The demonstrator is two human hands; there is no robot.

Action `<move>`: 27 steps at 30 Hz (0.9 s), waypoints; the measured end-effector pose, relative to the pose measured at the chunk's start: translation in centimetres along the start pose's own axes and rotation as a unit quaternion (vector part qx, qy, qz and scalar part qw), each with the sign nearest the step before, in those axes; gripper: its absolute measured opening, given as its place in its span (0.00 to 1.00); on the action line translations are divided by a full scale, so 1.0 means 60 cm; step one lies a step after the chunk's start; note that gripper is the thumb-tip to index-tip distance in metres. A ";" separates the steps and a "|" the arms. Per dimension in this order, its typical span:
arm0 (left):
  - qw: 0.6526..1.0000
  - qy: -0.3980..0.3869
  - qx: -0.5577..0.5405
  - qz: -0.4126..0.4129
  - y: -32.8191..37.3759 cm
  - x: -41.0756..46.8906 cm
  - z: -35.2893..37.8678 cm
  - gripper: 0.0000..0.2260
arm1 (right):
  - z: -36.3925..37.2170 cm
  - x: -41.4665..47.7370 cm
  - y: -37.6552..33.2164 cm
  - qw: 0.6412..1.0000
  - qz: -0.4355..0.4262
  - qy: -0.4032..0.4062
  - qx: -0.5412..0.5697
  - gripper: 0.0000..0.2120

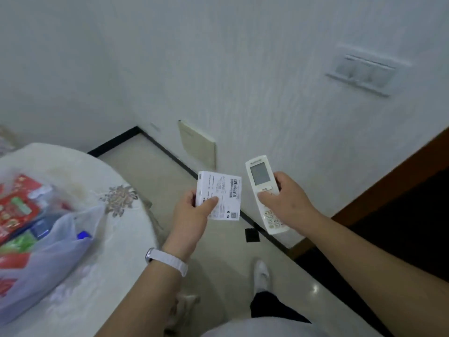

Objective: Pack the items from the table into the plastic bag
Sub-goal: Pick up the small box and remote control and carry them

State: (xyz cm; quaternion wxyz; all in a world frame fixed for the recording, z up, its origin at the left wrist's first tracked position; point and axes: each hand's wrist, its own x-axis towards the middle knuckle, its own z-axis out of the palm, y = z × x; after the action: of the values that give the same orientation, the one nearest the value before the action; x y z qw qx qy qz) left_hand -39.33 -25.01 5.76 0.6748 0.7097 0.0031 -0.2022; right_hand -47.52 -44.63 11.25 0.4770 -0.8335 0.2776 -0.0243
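My left hand (192, 215) grips a small white box (222, 190) with a barcode label, held in the air above the floor to the right of the table. My right hand (289, 203) holds a white remote control (261, 181) with a grey screen, upright and tilted, close to the box. A translucent plastic bag (53, 246) lies on the round table (116, 276) at the left, with red and green packets (17, 207) and a blue item inside it.
A white wall stands ahead with a switch panel (364, 71) at upper right and a beige cover plate (198, 144) low down. A dark wooden door frame (388, 181) runs along the right. My foot in a white shoe (262, 276) is on the tiled floor.
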 end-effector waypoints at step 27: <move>0.872 0.480 -0.087 -0.047 0.109 0.310 -0.128 0.07 | 0.263 0.559 -0.246 0.892 -0.151 -0.425 -0.029 0.16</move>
State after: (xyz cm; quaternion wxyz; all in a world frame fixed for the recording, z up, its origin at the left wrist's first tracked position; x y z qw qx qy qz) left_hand -18.26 -23.21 6.67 0.6392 0.6567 0.3775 0.1329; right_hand -7.89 -42.83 7.08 0.5158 -0.8097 -0.0802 0.2680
